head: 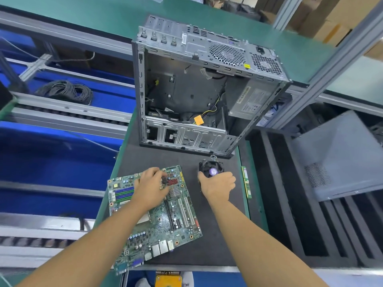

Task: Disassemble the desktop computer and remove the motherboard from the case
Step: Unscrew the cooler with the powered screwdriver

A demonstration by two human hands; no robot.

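- Finishing the removal: motherboard [157, 220] lies on the counter [217, 235], before the open case [186, 133]
- left grip [152, 188] touches the board, pinch unclear; right grip [217, 186] wraps the fan [208, 166]
- Next, likely setting the fan down

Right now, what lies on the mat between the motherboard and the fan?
Nothing: the head view shows only bare black mat between the motherboard and the fan.

Bright even overhead light, soft faint shadows, strong wide-angle bending at edges, slight blur throughout, corners softest
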